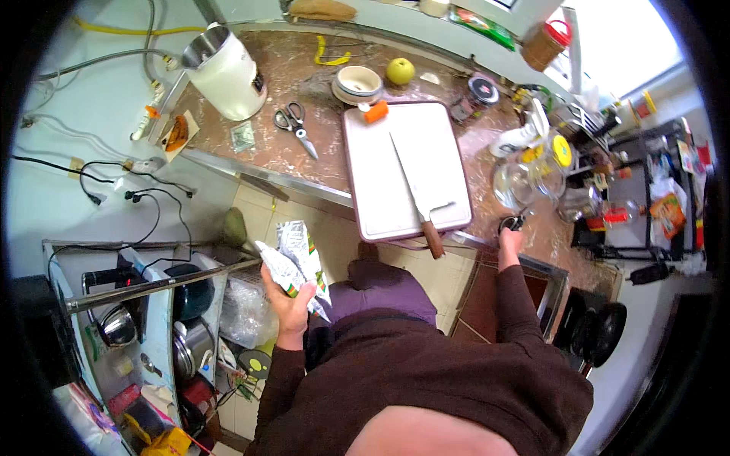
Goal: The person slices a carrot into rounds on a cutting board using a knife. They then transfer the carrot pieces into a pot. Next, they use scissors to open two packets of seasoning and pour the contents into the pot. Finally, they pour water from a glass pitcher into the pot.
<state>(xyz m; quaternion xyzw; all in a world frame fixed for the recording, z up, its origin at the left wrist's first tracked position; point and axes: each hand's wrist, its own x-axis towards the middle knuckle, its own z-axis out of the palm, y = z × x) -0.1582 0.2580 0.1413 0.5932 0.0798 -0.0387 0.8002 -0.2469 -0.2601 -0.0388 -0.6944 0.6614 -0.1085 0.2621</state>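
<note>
Holds crumpled foil packaging (281, 270) in the left hand (290, 305), off the counter (266, 156); grips a black object (516, 223) (kind unclear) in the right hand (510, 242) at the counter edge. Faces 1 wooden-handled knife (409, 178) on a cutting board (372, 182), 1 apple (401, 71) beyond.

We could pass between the kitchen scissors (297, 128) and the cutting board (371, 171); on the board, the kitchen knife (409, 176) lies lengthwise in our way, while clear jars (511, 188) and our right hand (512, 241) obstruct its right.

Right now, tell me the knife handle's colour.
The knife handle is brown, clearest in the head view.
</note>
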